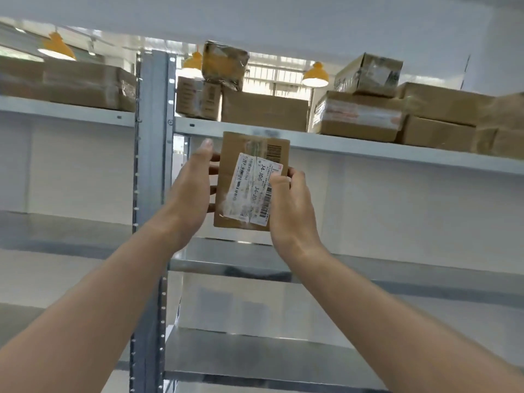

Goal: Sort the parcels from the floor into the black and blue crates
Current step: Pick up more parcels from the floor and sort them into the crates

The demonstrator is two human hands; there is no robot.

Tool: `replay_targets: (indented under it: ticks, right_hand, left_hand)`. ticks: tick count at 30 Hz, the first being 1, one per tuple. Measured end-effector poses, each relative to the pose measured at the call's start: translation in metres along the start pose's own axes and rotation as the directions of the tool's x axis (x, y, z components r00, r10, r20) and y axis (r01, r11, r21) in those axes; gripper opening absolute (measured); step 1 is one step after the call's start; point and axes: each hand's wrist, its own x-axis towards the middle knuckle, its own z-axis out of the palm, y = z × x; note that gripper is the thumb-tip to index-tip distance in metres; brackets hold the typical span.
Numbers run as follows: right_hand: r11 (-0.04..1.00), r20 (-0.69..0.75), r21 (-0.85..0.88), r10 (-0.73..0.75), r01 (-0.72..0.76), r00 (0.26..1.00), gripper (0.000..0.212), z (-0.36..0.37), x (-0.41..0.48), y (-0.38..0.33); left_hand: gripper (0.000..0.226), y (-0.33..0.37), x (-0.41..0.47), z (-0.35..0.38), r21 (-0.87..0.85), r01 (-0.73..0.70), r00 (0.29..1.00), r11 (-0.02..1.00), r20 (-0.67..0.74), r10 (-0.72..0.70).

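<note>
Labelled cardboard parcel [249, 182] in hand.
Left hand [195, 188] at nine o'clock, right hand [289, 205] at four, fingers [214, 158] clasping its edges (seemingly light, stiff).

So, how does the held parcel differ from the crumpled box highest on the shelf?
The held parcel is smooth, with a white label; the crumpled box is taped and glossy. The held parcel is nearly upright; the crumpled box sits tilted on other boxes. Both are brown cardboard.
</note>
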Motion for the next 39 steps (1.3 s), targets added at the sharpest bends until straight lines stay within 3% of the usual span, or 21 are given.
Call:
replay_targets:
  ticks: [10,16,18,22,26,34,39]
  right_hand:
    - [0.997,-0.106,-0.075,-0.030,0.023,0.994,0.040,-0.056,0.001,0.000]
    - [0.984,-0.324,-0.176,-0.025,-0.034,0.946,0.052,-0.086,-0.013,-0.009]
    - [0.972,-0.400,-0.226,-0.035,-0.061,0.916,0.062,-0.096,-0.024,-0.013]
    - [0.937,-0.564,-0.321,-0.072,-0.138,0.823,0.052,-0.119,-0.052,-0.021]
    - [0.899,-0.685,-0.369,-0.091,-0.237,0.723,0.057,-0.139,-0.090,-0.029]
    - [0.833,-0.810,-0.411,-0.148,-0.370,0.568,0.063,-0.180,-0.165,-0.047]
    - [0.828,-0.844,-0.393,-0.152,-0.401,0.515,0.061,-0.211,-0.203,-0.053]
  left_hand:
    - [0.053,0.000,0.007,0.055,-0.084,-0.032,0.995,0.996,0.090,0.040]
    - [0.050,-0.001,0.014,0.093,-0.181,-0.007,0.966,0.983,0.252,0.054]
    - [0.051,-0.002,0.013,0.107,-0.221,0.003,0.940,0.975,0.332,0.072]
    - [0.049,-0.003,-0.002,0.136,-0.294,0.051,0.870,0.954,0.483,0.103]
    - [0.049,-0.003,-0.026,0.167,-0.339,0.117,0.788,0.934,0.604,0.121]
    - [0.048,0.003,-0.089,0.219,-0.391,0.210,0.633,0.896,0.753,0.180]
    - [0.046,0.009,-0.128,0.249,-0.385,0.255,0.591,0.887,0.788,0.173]
